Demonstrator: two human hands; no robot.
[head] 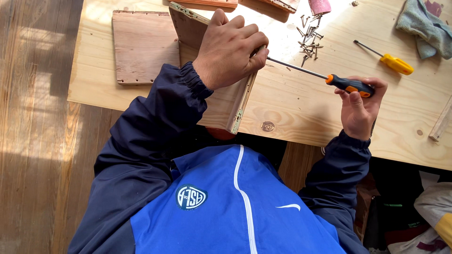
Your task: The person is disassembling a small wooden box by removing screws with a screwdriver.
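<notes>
Blue jacket front, white zip line, round chest badge, navy sleeves (141, 141) with apparently elasticated cuffs.

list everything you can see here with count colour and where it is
wooden panel: 1, reddish brown, standing on edge at table front, under left hand
flat board: 1, reddish brown, table's left part
screwdriver: 1, orange and black handle, in right hand, tip at the panel
second screwdriver: 1, yellow handle, lying at right
screws: a loose pile, dark, top centre
cloth: 1, grey-green, top right corner
table: 1, pale wood
left hand: gripping the panel's top edge
right hand: closed on the screwdriver handle
</notes>
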